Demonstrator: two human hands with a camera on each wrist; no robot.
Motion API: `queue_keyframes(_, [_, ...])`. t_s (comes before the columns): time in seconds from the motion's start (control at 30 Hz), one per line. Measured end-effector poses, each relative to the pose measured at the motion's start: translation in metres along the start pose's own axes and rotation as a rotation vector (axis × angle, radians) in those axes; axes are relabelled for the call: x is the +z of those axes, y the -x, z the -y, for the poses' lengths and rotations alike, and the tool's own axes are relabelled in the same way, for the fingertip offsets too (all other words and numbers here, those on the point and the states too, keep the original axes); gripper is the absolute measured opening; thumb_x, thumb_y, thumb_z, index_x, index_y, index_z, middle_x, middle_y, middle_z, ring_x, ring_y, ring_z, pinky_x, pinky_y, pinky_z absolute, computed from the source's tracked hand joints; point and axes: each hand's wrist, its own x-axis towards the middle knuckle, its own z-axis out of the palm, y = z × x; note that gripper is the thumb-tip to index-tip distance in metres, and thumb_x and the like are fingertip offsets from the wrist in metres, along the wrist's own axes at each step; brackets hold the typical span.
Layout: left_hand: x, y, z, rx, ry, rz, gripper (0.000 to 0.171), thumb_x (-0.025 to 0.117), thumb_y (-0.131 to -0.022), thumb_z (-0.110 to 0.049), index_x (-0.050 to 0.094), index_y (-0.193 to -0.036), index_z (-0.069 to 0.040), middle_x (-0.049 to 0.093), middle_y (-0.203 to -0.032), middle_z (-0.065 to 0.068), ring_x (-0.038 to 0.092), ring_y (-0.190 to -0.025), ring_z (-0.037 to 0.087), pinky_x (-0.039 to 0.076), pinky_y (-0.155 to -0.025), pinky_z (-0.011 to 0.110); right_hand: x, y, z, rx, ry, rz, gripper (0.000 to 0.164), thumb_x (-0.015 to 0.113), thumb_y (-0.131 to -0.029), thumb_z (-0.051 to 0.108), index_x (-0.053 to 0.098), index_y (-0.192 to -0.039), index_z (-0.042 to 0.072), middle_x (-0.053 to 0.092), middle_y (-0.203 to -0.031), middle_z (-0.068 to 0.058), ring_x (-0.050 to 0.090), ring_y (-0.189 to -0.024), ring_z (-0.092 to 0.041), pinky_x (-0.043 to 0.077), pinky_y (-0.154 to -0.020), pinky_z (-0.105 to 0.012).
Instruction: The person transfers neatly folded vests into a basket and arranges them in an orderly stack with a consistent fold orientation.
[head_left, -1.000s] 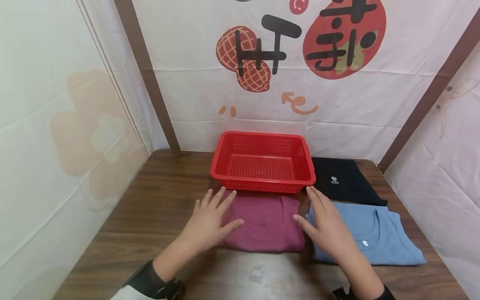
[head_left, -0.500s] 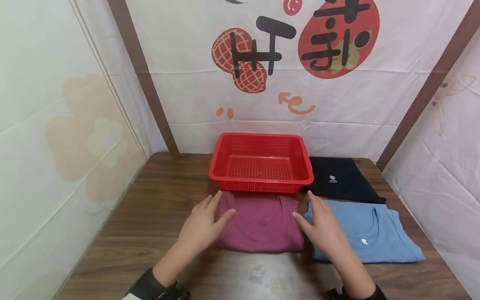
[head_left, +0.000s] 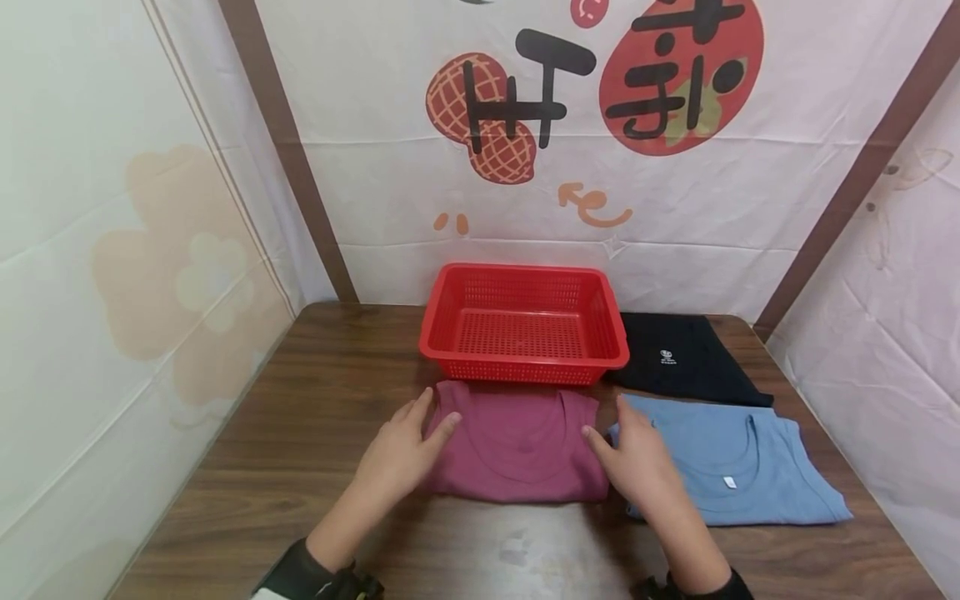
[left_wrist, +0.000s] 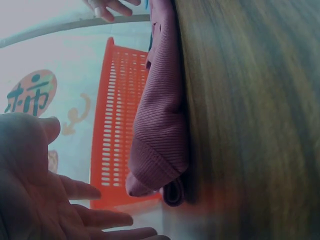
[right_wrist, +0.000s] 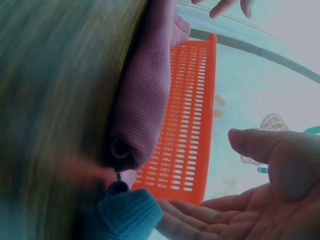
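A folded maroon shirt [head_left: 517, 446] lies on the table in front of a red plastic basket [head_left: 525, 372]. My left hand [head_left: 397, 450] is at the shirt's left side, thumb over its edge, fingers extended; the left wrist view shows that hand [left_wrist: 45, 195] with fingers spread and nothing in its palm. At the opposite side is my right hand [head_left: 637, 458], between the maroon shirt and a folded blue shirt [head_left: 742, 467]. In the right wrist view the right hand [right_wrist: 270, 185] has its fingers straight and grips nothing. Whether either hand touches cloth, I cannot tell.
Behind the blue shirt lies a folded black garment [head_left: 682, 362] with a small white print, right beside the basket. A wooden table [head_left: 300, 417] carries everything. Printed fabric walls [head_left: 375, 167] enclose its back and both sides.
My left hand has drawn back from over the maroon shirt's left part to its left edge. My right hand has moved slightly down and left. The garments and basket stay put.
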Motion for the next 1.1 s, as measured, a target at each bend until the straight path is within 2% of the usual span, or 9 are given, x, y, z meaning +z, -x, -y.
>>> queue_keyframes(0.23, [0.003, -0.004, 0.007, -0.053, 0.072, 0.028, 0.089, 0.041, -0.098, -0.072, 0.030, -0.161, -0.009, 0.034, -0.161, 0.027, 0.034, -0.147, 0.047, 0.032, -0.113, 0.067, 0.004, -0.001, 0.000, 0.037, -0.026, 0.033, 0.079, 0.065, -0.098, 0.039, 0.036, -0.148, -0.015, 0.060, -0.133, -0.031, 0.058, -0.125, -0.045, 0.049, -0.099, -0.060])
queue_keyframes(0.57, [0.006, -0.008, 0.012, -0.172, 0.180, 0.079, 0.095, 0.035, -0.097, -0.076, 0.024, -0.162, -0.008, 0.031, -0.162, 0.026, 0.029, -0.149, 0.047, 0.028, -0.114, 0.068, 0.011, -0.005, -0.001, 0.077, -0.034, 0.077, 0.075, 0.063, -0.099, 0.040, 0.042, -0.145, -0.015, 0.066, -0.121, -0.028, 0.063, -0.116, -0.041, 0.052, -0.094, -0.058])
queue_keyframes(0.67, [0.008, -0.009, 0.013, -0.193, 0.216, 0.081, 0.099, 0.033, -0.095, -0.080, 0.024, -0.162, -0.008, 0.033, -0.162, 0.025, 0.030, -0.149, 0.046, 0.028, -0.115, 0.067, 0.013, -0.006, -0.002, 0.092, -0.040, 0.103, 0.073, 0.061, -0.100, 0.040, 0.043, -0.144, -0.016, 0.067, -0.121, -0.027, 0.063, -0.117, -0.042, 0.052, -0.094, -0.057])
queue_keyframes(0.83, [0.009, -0.010, 0.017, -0.219, 0.297, 0.087, 0.105, 0.031, -0.091, -0.085, 0.029, -0.160, -0.005, 0.044, -0.155, 0.026, 0.040, -0.144, 0.045, 0.032, -0.114, 0.064, 0.015, -0.009, -0.004, 0.104, -0.042, 0.120, 0.072, 0.062, -0.100, 0.039, 0.046, -0.141, -0.017, 0.068, -0.119, -0.027, 0.064, -0.115, -0.041, 0.053, -0.093, -0.055])
queue_keyframes(0.9, [0.010, -0.011, 0.019, -0.228, 0.327, 0.088, 0.100, 0.036, -0.094, -0.080, 0.030, -0.159, -0.003, 0.048, -0.151, 0.027, 0.044, -0.141, 0.045, 0.033, -0.114, 0.063, 0.016, -0.010, -0.005, 0.108, -0.045, 0.124, 0.072, 0.063, -0.099, 0.039, 0.046, -0.140, -0.018, 0.069, -0.117, -0.027, 0.065, -0.113, -0.040, 0.053, -0.092, -0.054])
queue_keyframes(1.0, [0.013, -0.014, 0.024, -0.242, 0.355, 0.082, 0.087, 0.056, -0.098, -0.060, 0.033, -0.157, -0.001, 0.055, -0.145, 0.025, 0.049, -0.138, 0.043, 0.036, -0.113, 0.061, 0.018, -0.012, -0.006, 0.120, -0.045, 0.130, 0.071, 0.064, -0.098, 0.038, 0.047, -0.140, -0.017, 0.069, -0.118, -0.027, 0.065, -0.113, -0.039, 0.053, -0.092, -0.054])
queue_keyframes(1.1, [0.018, -0.017, 0.030, -0.246, 0.367, 0.081, 0.084, 0.074, -0.093, -0.039, 0.035, -0.156, 0.000, 0.064, -0.135, 0.023, 0.057, -0.130, 0.040, 0.042, -0.109, 0.058, 0.019, -0.012, -0.007, 0.130, -0.025, 0.130, 0.065, 0.067, -0.097, 0.035, 0.052, -0.136, -0.014, 0.070, -0.112, -0.023, 0.066, -0.104, -0.035, 0.055, -0.087, -0.051])
